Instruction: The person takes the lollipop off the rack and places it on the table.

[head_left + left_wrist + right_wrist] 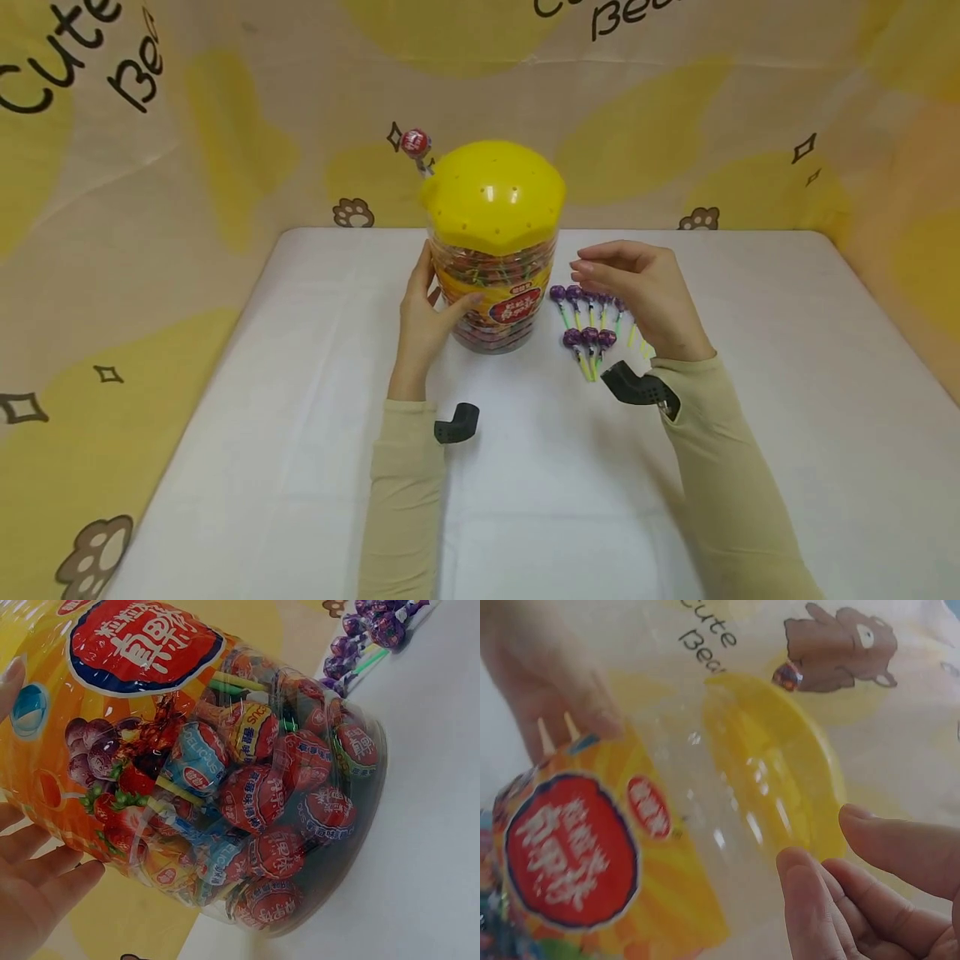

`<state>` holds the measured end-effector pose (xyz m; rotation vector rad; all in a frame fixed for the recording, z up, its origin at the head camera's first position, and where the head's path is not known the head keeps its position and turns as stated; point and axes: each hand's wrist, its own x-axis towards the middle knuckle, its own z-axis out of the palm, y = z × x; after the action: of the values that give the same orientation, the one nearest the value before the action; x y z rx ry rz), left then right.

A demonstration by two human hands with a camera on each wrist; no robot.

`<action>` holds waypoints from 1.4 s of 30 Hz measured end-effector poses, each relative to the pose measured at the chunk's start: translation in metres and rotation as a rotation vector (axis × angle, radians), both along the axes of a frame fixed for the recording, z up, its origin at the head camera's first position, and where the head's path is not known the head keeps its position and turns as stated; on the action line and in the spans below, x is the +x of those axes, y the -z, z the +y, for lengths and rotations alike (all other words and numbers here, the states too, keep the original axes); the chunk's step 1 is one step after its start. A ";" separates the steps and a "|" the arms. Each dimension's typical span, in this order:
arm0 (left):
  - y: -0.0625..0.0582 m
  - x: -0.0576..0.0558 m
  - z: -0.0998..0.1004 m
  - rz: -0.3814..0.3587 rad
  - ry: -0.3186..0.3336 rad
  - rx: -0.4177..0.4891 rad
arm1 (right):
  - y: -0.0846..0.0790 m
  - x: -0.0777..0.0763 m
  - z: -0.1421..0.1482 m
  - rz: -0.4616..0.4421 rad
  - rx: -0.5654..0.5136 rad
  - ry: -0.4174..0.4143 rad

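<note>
A clear plastic candy jar (495, 292) full of wrapped lollipops (255, 799) stands upright on the table, topped by a rounded yellow lid (495, 196). My left hand (427, 321) grips its left side, thumb across the front of the orange label and fingers around the side. My right hand (645, 287) hovers just right of the jar, fingers loosely bent, thumb apart, nothing between them. In the right wrist view its fingertips overlap the lid's edge. One red lollipop (415, 143) sticks up beside the lid at the back left.
Several purple lollipops (590, 337) with yellow and green sticks lie in two rows on the white table (300, 433), right of the jar and partly behind my right hand. A yellow patterned cloth (637, 125) hangs behind the table and along its sides.
</note>
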<state>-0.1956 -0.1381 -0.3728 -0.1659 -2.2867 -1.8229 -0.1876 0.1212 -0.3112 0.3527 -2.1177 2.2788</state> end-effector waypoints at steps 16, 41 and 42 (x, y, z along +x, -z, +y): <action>-0.001 -0.001 0.002 -0.009 -0.006 0.003 | -0.043 0.001 -0.040 0.098 -0.008 -0.059; -0.003 0.002 0.000 -0.031 0.000 0.001 | -0.086 -0.028 -0.107 0.180 0.064 -0.078; -0.003 0.002 0.000 -0.029 0.000 -0.001 | -0.088 -0.030 -0.110 0.188 0.068 -0.074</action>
<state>-0.1938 -0.1381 -0.3696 -0.1405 -2.3070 -1.8368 -0.2174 0.0115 -0.2235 0.6310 -2.1241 2.1181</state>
